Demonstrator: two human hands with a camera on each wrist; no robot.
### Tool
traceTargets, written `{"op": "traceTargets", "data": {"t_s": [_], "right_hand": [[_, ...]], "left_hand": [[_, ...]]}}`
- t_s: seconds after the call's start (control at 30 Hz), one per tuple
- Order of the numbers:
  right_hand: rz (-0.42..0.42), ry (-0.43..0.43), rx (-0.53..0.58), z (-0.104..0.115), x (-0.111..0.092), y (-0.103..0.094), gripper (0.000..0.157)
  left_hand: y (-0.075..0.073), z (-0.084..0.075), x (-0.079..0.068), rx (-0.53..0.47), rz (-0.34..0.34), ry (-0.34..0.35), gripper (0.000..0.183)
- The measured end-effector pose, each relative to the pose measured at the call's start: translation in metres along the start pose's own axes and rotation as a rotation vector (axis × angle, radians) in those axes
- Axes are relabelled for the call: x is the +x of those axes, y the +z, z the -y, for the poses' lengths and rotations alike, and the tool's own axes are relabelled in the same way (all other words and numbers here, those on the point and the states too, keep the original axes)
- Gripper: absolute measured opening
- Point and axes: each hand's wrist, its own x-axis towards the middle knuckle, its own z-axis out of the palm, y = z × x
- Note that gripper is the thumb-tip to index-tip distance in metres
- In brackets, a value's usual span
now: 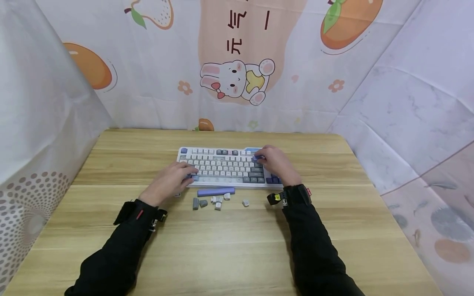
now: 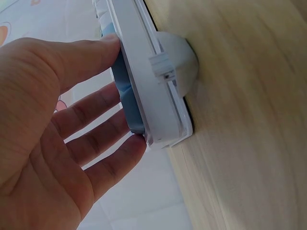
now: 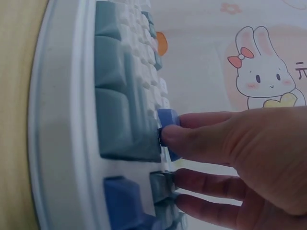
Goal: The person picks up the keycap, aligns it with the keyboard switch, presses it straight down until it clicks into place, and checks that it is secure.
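A white keyboard with white, grey and blue keycaps lies across the table. My left hand rests at its front left corner. In the left wrist view the thumb touches blue keycaps and the other fingers lie lightly bent against their far side. Over the keyboard's right part, my right hand pinches a blue keycap between thumb and index finger. Its other fingers touch grey keycaps beside it. Whether the pinched keycap is seated cannot be told.
In front of the keyboard lie a long purple-blue keycap, grey keycaps and several small white ones. One more pale keycap sits apart to the right. Printed cloth hangs behind the wooden table.
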Motion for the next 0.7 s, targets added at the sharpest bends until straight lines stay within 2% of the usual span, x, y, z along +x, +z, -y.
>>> {"op": "traceTargets", "data": {"t_s": [0.27,0.7], "right_hand": [[-0.037,-0.013,-0.035,0.0001,0.0037,0.0064,0.025],[-0.051,0.068,0.026,0.0055,0.0031,0.0092,0.025]], "left_hand": [[-0.0017,-0.0008,0.001,0.001,0.003,0.0,0.032],[0.0009,-0.0004,0.0004,0.011,0.012,-0.006,0.032]]}}
